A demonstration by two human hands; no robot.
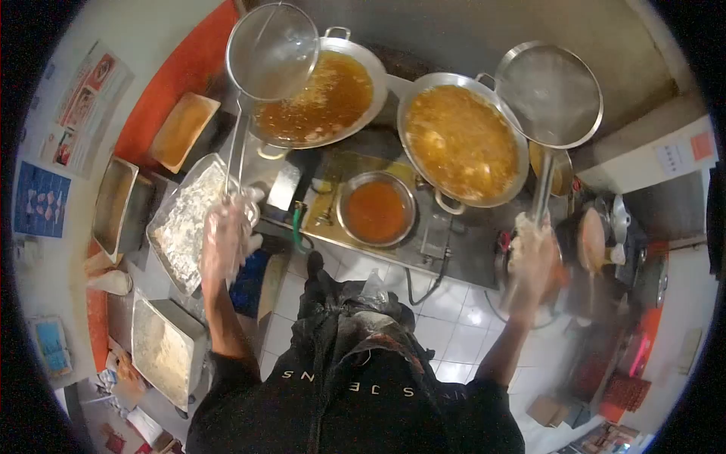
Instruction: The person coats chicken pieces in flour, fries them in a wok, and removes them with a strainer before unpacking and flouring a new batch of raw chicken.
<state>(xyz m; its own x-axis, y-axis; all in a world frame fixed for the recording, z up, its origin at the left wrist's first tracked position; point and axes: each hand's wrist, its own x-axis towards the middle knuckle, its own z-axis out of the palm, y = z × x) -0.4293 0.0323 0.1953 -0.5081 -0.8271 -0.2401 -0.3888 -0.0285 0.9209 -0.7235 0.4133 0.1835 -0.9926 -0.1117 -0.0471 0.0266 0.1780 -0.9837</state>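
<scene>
My left hand (225, 238), in a clear plastic glove, is closed round the long handle of a round mesh strainer (261, 38). That strainer is held up over the left edge of a wok of dark oil (340, 91). A tray of white flour (185, 219) lies beneath and beside this hand. On the other side, my right hand (529, 253) is blurred and also gloved, gripping the handle of a second mesh strainer (550, 94). This one hangs over the right rim of a wok of bubbling yellow oil (457, 144), where pale pieces show through the foam.
Between the woks and my body stands a metal bowl of orange-brown liquid (374, 208). Metal trays (117, 204) line the left counter, one holding pale powder (166, 352). A green hose (300, 227) and a dark hose (432, 291) hang at the stove front. Pots (594, 234) stand at right.
</scene>
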